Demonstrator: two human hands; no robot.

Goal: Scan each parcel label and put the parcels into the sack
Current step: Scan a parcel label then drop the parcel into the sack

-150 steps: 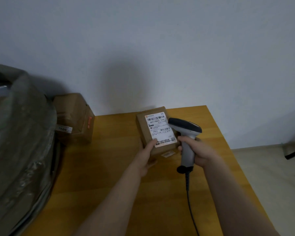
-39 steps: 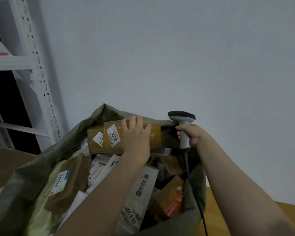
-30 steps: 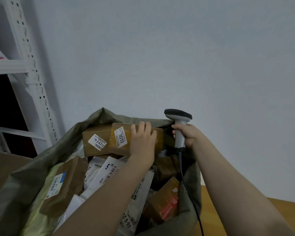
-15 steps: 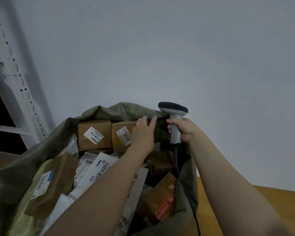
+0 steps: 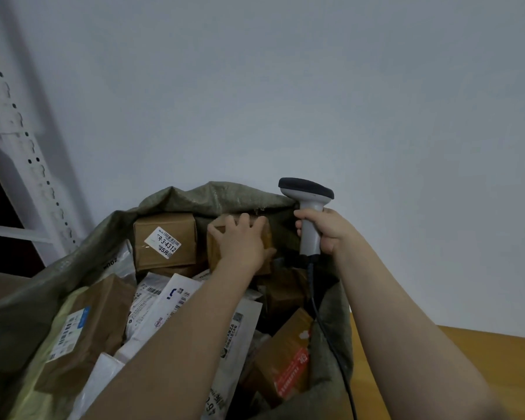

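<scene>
Brimming sack [image 5: 222, 197], parcels [image 5: 164, 247] inside

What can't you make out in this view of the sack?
All head view.
Label of the brown parcel: covered by the left hand.
Scanner trigger: hidden by the right hand.
Sack bottom: cut off by the frame edge.
Small print on the 4312 label: too small.

Sack [image 5: 212, 197]: open, filled with parcels [image 5: 176, 301].
Brown parcel [image 5: 213, 253]: held by the left hand [image 5: 240, 241] at the sack's 12 o'clock rim; a labelled box [image 5: 164, 242] is seen at its 9 o'clock.
Scanner [image 5: 308, 207]: gripped upright by the right hand [image 5: 331, 230], at the parcel's 3 o'clock.
</scene>
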